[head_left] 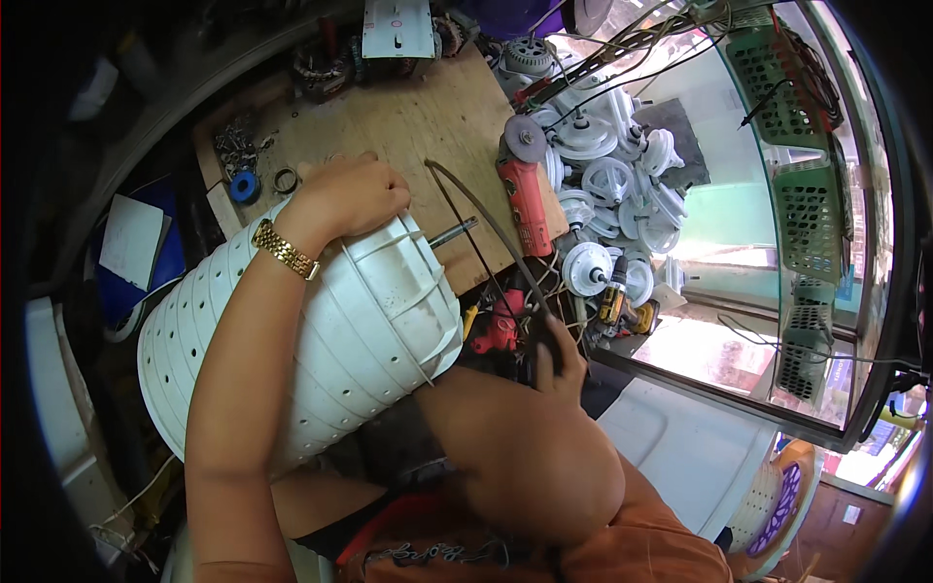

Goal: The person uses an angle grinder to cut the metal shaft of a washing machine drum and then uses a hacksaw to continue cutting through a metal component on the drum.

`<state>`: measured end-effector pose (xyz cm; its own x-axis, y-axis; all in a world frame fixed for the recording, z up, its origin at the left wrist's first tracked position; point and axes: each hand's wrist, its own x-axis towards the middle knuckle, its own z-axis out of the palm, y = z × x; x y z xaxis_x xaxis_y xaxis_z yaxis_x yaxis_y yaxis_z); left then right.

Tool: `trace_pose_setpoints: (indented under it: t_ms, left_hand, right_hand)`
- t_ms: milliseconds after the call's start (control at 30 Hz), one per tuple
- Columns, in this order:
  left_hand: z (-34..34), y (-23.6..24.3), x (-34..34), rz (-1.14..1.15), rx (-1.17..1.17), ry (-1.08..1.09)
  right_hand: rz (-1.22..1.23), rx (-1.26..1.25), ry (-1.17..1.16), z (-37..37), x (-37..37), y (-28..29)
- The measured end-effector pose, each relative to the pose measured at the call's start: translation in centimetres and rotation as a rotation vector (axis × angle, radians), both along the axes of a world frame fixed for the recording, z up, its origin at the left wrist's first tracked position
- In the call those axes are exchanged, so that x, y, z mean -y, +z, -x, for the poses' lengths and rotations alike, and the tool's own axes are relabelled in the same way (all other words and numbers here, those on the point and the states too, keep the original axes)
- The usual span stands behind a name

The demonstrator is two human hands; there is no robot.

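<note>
A white perforated plastic drum (360, 311) lies on its side across my lap and the bench edge. My left hand (350, 194) grips its upper end, fingers curled over the rim, with a gold watch on that wrist. A metal shaft (445, 235) sticks out from that end. My right hand (560, 361) is closed on the handle of a hacksaw (496, 219); its thin blade crosses the shaft near the tip, though actual contact is hard to tell.
A wooden bench (408, 107) holds small metal parts (238, 141), blue tape (244, 188) and a red angle grinder (528, 204). White plastic pulley-like parts (608, 180), a cordless drill (614, 301) and cables are heaped rightward, beside a glass case (729, 204) with green baskets.
</note>
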<state>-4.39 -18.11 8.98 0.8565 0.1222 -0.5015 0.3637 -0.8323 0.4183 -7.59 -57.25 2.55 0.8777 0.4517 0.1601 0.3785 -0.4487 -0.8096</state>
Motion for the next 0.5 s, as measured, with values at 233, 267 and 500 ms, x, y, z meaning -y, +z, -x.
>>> trace_pose_setpoints:
  t_ms: [233, 267, 500]
  left_hand:
    - [-1.2, -0.9, 2.0, -0.079, 0.116, -0.051]
    - [-1.5, -0.9, 1.1, -0.022, 0.106, -0.028]
    - [-1.0, 0.1, 0.8, 0.007, 0.005, -0.050]
  right_hand:
    - [-0.078, 0.080, 0.002, -6.9, -8.7, -3.7]
    - [-0.085, 0.068, 0.003, -7.1, -9.4, -4.2]
    - [-0.004, -0.006, -0.002, 0.0, 1.6, -1.0]
